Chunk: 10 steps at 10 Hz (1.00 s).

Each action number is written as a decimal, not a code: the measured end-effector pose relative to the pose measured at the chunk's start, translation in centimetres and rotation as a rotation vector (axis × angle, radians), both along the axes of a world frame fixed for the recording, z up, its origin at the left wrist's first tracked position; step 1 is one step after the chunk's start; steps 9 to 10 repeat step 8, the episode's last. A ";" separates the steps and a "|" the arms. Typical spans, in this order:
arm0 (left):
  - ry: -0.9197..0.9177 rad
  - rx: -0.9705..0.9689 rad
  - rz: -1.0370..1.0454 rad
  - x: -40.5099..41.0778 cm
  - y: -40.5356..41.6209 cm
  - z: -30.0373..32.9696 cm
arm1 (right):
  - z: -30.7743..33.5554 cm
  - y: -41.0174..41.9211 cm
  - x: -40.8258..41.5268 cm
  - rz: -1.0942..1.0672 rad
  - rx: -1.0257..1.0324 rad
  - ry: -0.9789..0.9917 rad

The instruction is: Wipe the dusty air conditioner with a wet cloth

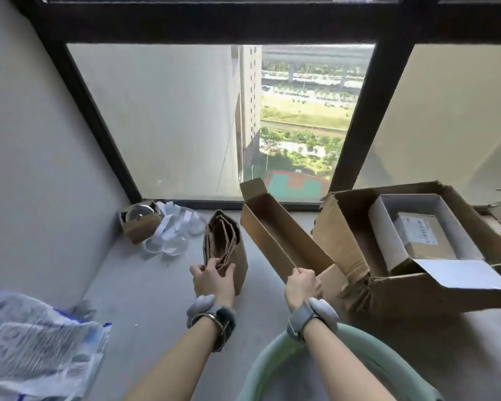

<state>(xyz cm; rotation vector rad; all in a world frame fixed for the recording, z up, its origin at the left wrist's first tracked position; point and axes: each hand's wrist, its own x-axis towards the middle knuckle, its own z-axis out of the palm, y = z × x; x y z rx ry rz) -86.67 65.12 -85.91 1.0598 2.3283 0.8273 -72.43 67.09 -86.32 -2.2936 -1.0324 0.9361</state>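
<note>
— Cardboard everywhere, and no air conditioner or wet cloth in view, so I can't give the unit's position, heading or long axis. Starting at the left?

— Printed plastic bag (pixel 38 351) in the near left corner, blurred. Beyond it, against the wall, a small carton with a metal disc (pixel 139 218) beside loose white strips (pixel 171 230). Then the left hand (pixel 211 277): fingers curled and clamped on the near edge of a folded bundle of cardboard (pixel 226 247), which stands upright on the grey ledge (pixel 151 285), thumb apart from the fingers.

— And the other side?

— The right hand (pixel 302 286) pinches the near end of a long open box (pixel 284 238), fingers closed tight on its rim. That box's long axis runs from the hand away and leftward toward the window (pixel 162 120), open face upward, far flap raised. Just to its right sits a large torn carton (pixel 417 256) holding a white inner box (pixel 425 227). Below the right forearm is the rim of a pale green basin (pixel 272 351); whether it holds water or the cloth I cannot tell.

— What could go wrong?

— I judge this to be clearing clutter before any wiping. The long box is held only at one end, so it could swing into the torn carton or dip toward the basin. The upright bundle may splay and topple if the grip loosens.
</note>
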 end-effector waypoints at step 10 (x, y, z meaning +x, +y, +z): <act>0.086 -0.153 -0.577 -0.3 -3.4 1.5 | -0.6 -6.5 -2.1 -0.195 -0.043 0.702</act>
